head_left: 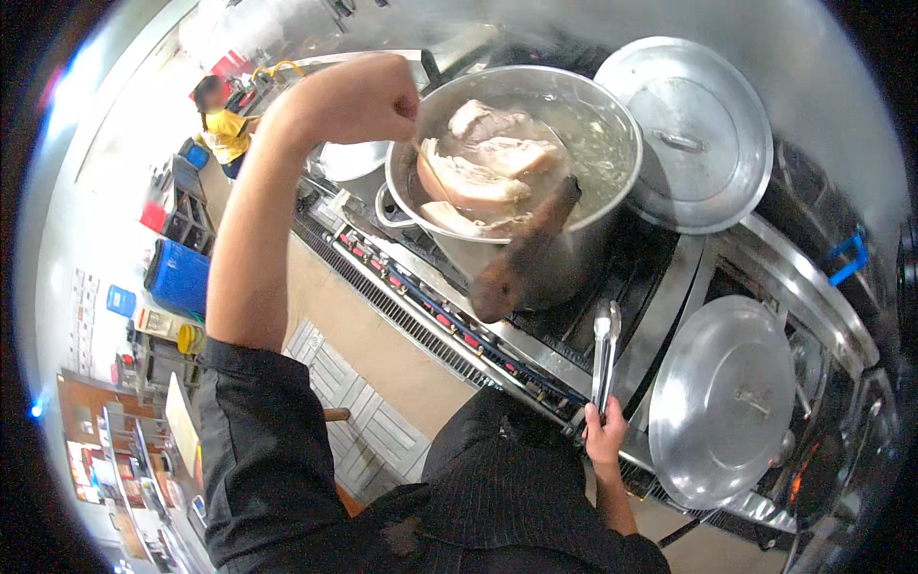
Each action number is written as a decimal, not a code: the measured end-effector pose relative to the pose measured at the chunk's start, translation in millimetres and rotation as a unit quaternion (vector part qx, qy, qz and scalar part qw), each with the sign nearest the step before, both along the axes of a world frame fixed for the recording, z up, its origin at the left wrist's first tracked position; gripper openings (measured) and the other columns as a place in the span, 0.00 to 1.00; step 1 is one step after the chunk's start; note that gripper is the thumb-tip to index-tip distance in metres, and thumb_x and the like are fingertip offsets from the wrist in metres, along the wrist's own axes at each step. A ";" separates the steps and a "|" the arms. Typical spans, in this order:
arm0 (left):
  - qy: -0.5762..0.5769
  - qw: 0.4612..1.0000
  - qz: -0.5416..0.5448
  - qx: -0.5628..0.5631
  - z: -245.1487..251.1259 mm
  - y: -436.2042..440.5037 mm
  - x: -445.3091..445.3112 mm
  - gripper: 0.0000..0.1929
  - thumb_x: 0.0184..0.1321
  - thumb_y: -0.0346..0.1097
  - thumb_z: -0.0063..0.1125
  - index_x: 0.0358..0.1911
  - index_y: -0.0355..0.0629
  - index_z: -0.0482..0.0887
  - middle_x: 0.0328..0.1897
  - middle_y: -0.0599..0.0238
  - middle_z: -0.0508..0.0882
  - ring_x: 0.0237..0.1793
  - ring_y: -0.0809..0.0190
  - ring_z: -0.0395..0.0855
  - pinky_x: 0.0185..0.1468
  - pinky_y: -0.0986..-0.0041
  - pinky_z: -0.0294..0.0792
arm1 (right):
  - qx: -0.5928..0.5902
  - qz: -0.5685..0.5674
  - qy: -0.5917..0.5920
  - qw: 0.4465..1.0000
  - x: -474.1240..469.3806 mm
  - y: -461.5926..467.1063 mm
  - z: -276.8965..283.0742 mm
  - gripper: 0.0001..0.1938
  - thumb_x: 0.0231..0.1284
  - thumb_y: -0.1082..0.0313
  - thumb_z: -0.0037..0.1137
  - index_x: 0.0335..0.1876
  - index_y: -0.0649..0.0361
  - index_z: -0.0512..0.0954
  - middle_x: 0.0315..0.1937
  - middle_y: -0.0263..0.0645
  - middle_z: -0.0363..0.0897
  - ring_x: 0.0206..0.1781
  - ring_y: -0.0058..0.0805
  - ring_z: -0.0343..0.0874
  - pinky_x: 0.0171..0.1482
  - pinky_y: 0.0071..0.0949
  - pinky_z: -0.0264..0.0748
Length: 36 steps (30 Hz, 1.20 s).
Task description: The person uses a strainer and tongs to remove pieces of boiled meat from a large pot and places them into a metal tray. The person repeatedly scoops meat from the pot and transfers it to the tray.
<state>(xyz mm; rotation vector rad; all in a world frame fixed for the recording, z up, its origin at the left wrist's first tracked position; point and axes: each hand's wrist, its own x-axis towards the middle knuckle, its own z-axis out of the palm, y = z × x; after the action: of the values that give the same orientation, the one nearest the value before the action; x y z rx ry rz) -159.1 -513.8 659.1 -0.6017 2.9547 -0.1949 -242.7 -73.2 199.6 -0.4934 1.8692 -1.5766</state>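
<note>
A large metal stockpot (pixel 462 258) stands on the stove, with several thick pieces of pale cooked meat (pixel 470 176) in cloudy liquid. My left hand (pixel 373 100) is raised at the pot's left rim, its fingers curled; what it grips is hidden. A thin curved line runs from below this hand over the meat. Across the pot's near rim slants a blurred dark wooden handle (pixel 527 251) with a hole in its end; its far end is at the liquid. Lower right, my right hand (pixel 606 438) holds metal tongs (pixel 606 351), tips pointing away from me, beside the pot.
Two round metal lids lie right of the pot, one behind (pixel 674 143) and one nearer (pixel 717 402). A flame (pixel 797 477) shows at the far right. Gas knobs and a rail line the stove's front (pixel 445 316). A person in yellow (pixel 226 136) stands far off at the upper left.
</note>
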 end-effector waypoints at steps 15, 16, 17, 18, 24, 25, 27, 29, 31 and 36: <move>0.002 0.985 -0.173 0.010 14.4 -52.5 6.1 0.09 0.47 0.33 0.63 0.24 0.32 0.85 0.18 0.46 0.80 0.18 0.59 0.77 0.31 0.59 0.71 | 0.095 -0.099 0.096 0.986 64.6 -3.2 18.1 0.17 0.71 0.58 0.61 0.55 0.63 0.76 0.27 0.30 0.76 0.19 0.15 0.71 0.21 0.21 0.69; -0.014 0.987 -0.157 0.027 3.1 -49.1 3.7 0.09 0.47 0.33 0.63 0.24 0.32 0.86 0.19 0.46 0.81 0.19 0.57 0.78 0.31 0.59 0.72 | 0.095 -0.136 0.091 0.982 75.1 -7.8 23.3 0.17 0.71 0.57 0.61 0.54 0.63 0.76 0.27 0.30 0.76 0.19 0.16 0.72 0.21 0.21 0.69; -0.015 0.985 -0.164 0.048 -13.6 -45.7 1.5 0.09 0.46 0.33 0.62 0.25 0.33 0.86 0.19 0.46 0.82 0.20 0.55 0.80 0.32 0.58 0.72 | 0.044 -0.149 0.060 0.986 85.3 -11.9 29.7 0.18 0.72 0.56 0.61 0.54 0.63 0.76 0.27 0.30 0.77 0.20 0.16 0.72 0.21 0.22 0.69; -0.020 0.984 -0.166 0.068 -34.0 -43.8 -2.5 0.09 0.46 0.33 0.62 0.25 0.33 0.87 0.20 0.46 0.83 0.21 0.53 0.82 0.33 0.58 0.73 | 0.048 -0.160 0.080 0.983 94.6 -17.1 35.0 0.18 0.72 0.56 0.61 0.54 0.64 0.76 0.27 0.31 0.77 0.20 0.17 0.73 0.22 0.23 0.70; 0.043 0.980 -0.193 0.039 -82.4 -61.4 23.4 0.11 0.51 0.36 0.62 0.27 0.32 0.88 0.28 0.40 0.84 0.31 0.37 0.84 0.41 0.54 0.77 | 0.134 -0.188 0.089 0.969 150.5 -31.7 41.7 0.22 0.71 0.55 0.63 0.57 0.65 0.76 0.31 0.38 0.81 0.25 0.28 0.79 0.29 0.30 0.75; 0.143 0.969 -0.200 -0.012 -66.3 -64.8 45.8 0.11 0.55 0.35 0.64 0.26 0.30 0.84 0.26 0.43 0.83 0.31 0.46 0.85 0.42 0.58 0.77 | 0.151 -0.181 0.123 0.964 156.3 -29.6 35.5 0.25 0.69 0.53 0.65 0.60 0.67 0.75 0.35 0.44 0.84 0.29 0.37 0.83 0.33 0.35 0.79; 0.312 0.923 -0.052 0.219 -35.3 -57.4 101.6 0.08 0.64 0.30 0.68 0.35 0.33 0.83 0.38 0.55 0.84 0.44 0.59 0.88 0.49 0.66 0.79 | 0.228 -0.168 0.136 0.949 173.6 -17.1 21.8 0.31 0.68 0.52 0.65 0.64 0.72 0.73 0.51 0.59 0.85 0.50 0.60 0.86 0.52 0.46 0.82; 0.433 0.885 -0.054 0.159 -38.8 -31.8 150.8 0.06 0.65 0.29 0.66 0.35 0.32 0.84 0.36 0.57 0.85 0.40 0.62 0.84 0.45 0.70 0.74 | 0.233 -0.206 0.177 0.934 185.9 -16.9 -1.4 0.24 0.69 0.54 0.64 0.57 0.68 0.75 0.37 0.47 0.83 0.36 0.41 0.83 0.40 0.38 0.78; 0.440 0.876 -0.041 0.193 -66.7 -1.9 192.1 0.05 0.66 0.28 0.64 0.36 0.31 0.85 0.34 0.59 0.85 0.35 0.65 0.80 0.41 0.75 0.70 | 0.243 -0.213 0.246 0.914 193.4 -9.3 -17.6 0.21 0.70 0.54 0.64 0.55 0.66 0.77 0.30 0.47 0.81 0.32 0.44 0.83 0.38 0.39 0.77; 0.358 0.840 -0.034 0.408 -251.6 60.0 189.0 0.08 0.67 0.35 0.68 0.37 0.36 0.89 0.29 0.67 0.86 0.31 0.69 0.79 0.35 0.74 0.69 | 0.240 -0.230 0.255 0.908 173.9 3.4 -38.2 0.23 0.71 0.51 0.60 0.55 0.67 0.77 0.40 0.57 0.82 0.42 0.58 0.82 0.45 0.45 0.77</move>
<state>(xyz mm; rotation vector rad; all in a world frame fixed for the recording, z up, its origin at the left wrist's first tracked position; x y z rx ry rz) 29.9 -453.8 407.5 -0.4872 3.2110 1.5174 -68.8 -69.7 161.4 -0.2592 2.8424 -1.2431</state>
